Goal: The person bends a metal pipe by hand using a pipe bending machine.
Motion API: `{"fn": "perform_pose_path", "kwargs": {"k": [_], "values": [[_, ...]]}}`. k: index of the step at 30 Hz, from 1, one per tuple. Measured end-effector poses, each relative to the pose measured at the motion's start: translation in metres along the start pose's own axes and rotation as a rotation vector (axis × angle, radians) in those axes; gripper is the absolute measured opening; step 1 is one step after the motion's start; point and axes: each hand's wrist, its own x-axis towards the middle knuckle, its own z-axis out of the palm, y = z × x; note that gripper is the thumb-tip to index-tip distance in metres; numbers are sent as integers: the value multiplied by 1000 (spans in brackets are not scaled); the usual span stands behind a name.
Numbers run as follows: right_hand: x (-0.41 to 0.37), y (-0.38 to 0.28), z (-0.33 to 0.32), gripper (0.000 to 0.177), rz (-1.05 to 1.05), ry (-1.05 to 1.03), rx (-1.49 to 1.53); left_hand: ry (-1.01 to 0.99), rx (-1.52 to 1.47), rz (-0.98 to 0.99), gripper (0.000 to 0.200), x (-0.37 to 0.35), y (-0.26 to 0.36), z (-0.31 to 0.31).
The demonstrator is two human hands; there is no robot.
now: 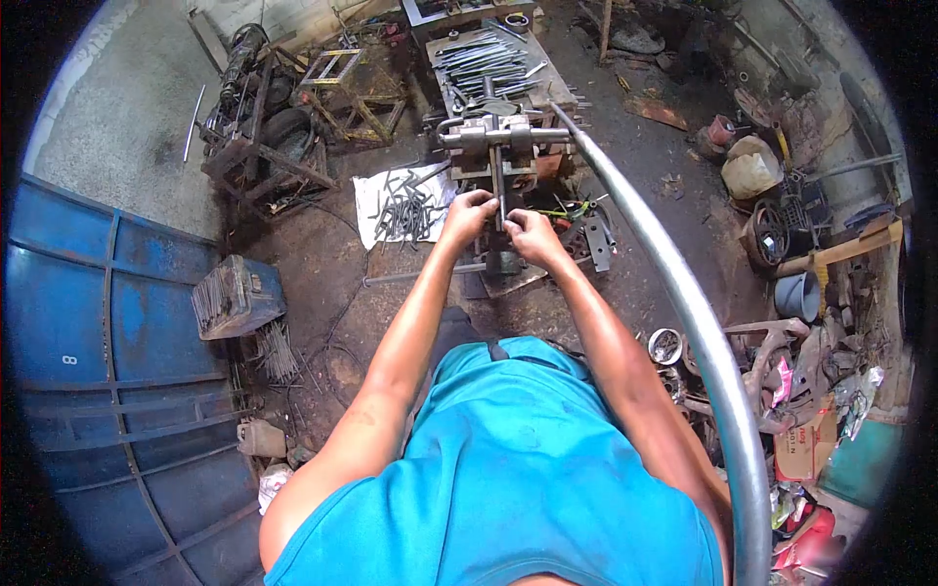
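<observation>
A thin dark metal rod [497,176] points from the steel clamping fixture [479,137] back towards my body. My left hand [471,215] is closed at the rod's left side, thumb and fingers pinching near it. On the other side my right hand [533,237] is closed lower down, its fingertips at the rod's near end. The fixture has a horizontal bar and stands in front of a bench. A long, thick grey pipe [674,264] runs from the fixture's right side past my right arm.
Many metal rods [484,61] lie on the bench behind. Bent dark pieces [405,210] are piled on a white sheet at left. A blue metal panel [147,342] and a bin of rods [239,298] stand left. Scrap and a grey bucket [797,296] crowd the right.
</observation>
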Motion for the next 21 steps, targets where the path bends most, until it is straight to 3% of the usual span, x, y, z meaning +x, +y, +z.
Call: {"fn": "perform_pose_path", "kwargs": {"k": [6, 8, 15, 21], "values": [[5, 5, 2, 20, -12, -15, -28, -11, 35, 13, 24, 4, 0, -2], [5, 1, -2, 23, 96, -72, 35, -22, 52, 20, 24, 2, 2, -3], [7, 7, 1, 20, -69, 1, -56, -42, 53, 35, 27, 14, -14, -5], [4, 5, 6, 20, -3, 43, -84, 20, 168, 41, 30, 9, -15, -2]]}}
